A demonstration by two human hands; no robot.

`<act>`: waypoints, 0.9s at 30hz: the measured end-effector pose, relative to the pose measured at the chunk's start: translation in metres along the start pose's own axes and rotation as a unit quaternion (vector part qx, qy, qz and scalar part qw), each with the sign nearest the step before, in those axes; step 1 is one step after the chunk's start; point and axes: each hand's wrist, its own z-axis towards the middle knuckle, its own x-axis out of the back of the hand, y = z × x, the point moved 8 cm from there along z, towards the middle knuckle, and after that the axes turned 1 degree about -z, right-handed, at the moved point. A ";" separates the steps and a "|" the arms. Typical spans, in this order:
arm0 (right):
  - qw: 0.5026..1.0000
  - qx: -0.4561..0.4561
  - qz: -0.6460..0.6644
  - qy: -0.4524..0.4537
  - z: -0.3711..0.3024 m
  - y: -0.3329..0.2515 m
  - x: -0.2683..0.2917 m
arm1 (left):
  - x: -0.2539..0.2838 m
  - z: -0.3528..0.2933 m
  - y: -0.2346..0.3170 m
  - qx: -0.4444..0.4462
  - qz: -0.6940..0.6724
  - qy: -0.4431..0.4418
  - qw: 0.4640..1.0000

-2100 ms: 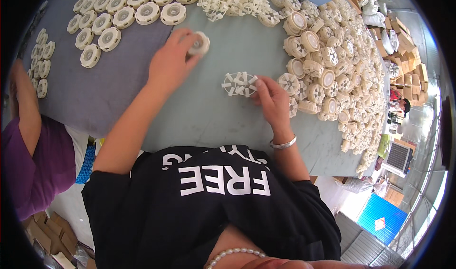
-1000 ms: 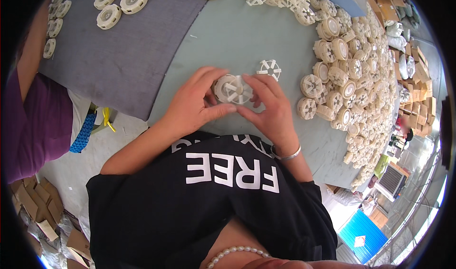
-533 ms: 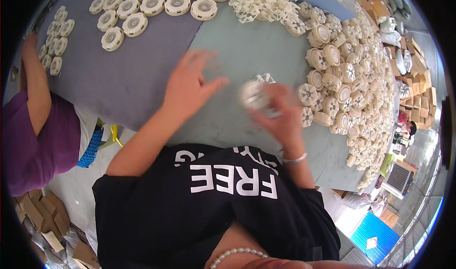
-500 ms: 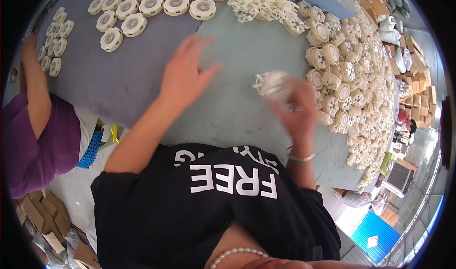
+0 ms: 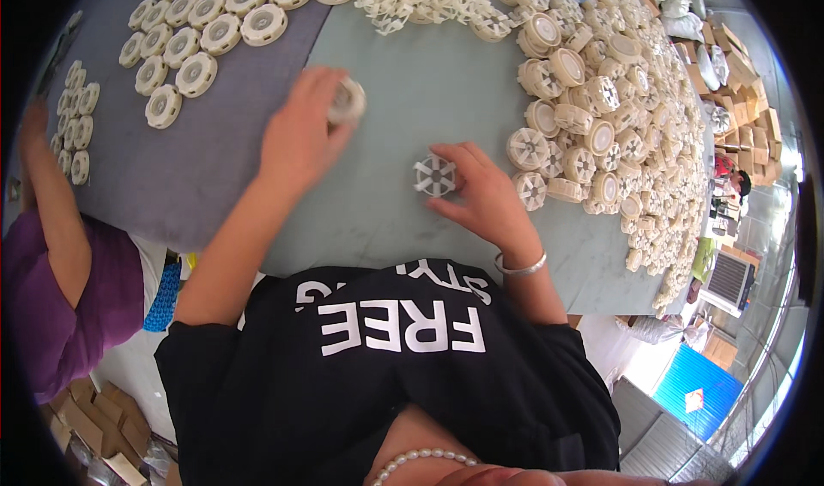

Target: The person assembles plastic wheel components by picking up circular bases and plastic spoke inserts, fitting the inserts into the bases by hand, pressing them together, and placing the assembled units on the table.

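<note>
While the table (image 5: 446,82) is stretching away from both hands — grey-green straight ahead, covered by a darker grey mat (image 5: 163,168) out beyond the left hand — cream plastic wheels are lying all over it. A big loose heap of wheels (image 5: 601,117) is crowding the space just right of the right hand, and neat rows of finished wheels (image 5: 206,31) are sitting ahead and left of the left hand. The left hand (image 5: 300,138) is reaching forward with its fingers closed around a round cream wheel (image 5: 347,101), gripping it at the mat's edge. The right hand (image 5: 485,194) is resting nearer the body, fingers spread and curled loosely over a small white spoked insert (image 5: 434,175), touching it on the table rather than clamping it. The insert is lying flat just left of the right hand's fingertips — between the two hands, far closer to the right.
</note>
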 end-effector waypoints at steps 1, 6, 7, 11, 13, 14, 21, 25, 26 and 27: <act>1.000 0.000 -0.004 -0.002 -0.004 0.001 0.002 | -0.005 -0.018 0.010 0.000 -0.023 -0.030 0.999; 0.999 0.007 -0.014 0.046 -0.010 0.006 0.004 | -0.017 -0.071 0.041 0.033 -0.118 -0.104 0.987; 0.998 -0.012 -0.027 0.050 -0.009 0.008 0.005 | -0.013 -0.073 0.044 0.043 -0.119 -0.102 0.987; 0.997 0.025 -0.014 0.077 -0.006 0.001 0.008 | -0.016 -0.078 0.036 0.107 -0.196 -0.129 0.966; 0.996 0.036 -0.005 0.082 -0.005 -0.005 0.009 | -0.019 -0.079 0.029 0.097 -0.223 -0.106 0.964; 0.995 0.045 0.004 0.091 -0.005 -0.009 0.010 | -0.019 -0.079 0.029 0.074 -0.225 -0.091 0.967; 0.993 0.059 0.042 0.094 -0.007 -0.030 0.008 | -0.014 -0.082 0.036 0.082 -0.259 -0.087 0.958; 0.993 0.105 0.019 0.050 0.003 -0.055 -0.014 | -0.012 -0.087 0.031 0.097 -0.317 -0.072 0.941; 0.993 0.114 0.013 0.035 0.006 -0.059 -0.020 | -0.014 -0.088 0.027 0.102 -0.313 -0.068 0.942; 0.993 0.114 0.013 0.036 0.010 -0.058 -0.023 | -0.014 -0.087 0.025 0.105 -0.309 -0.067 0.943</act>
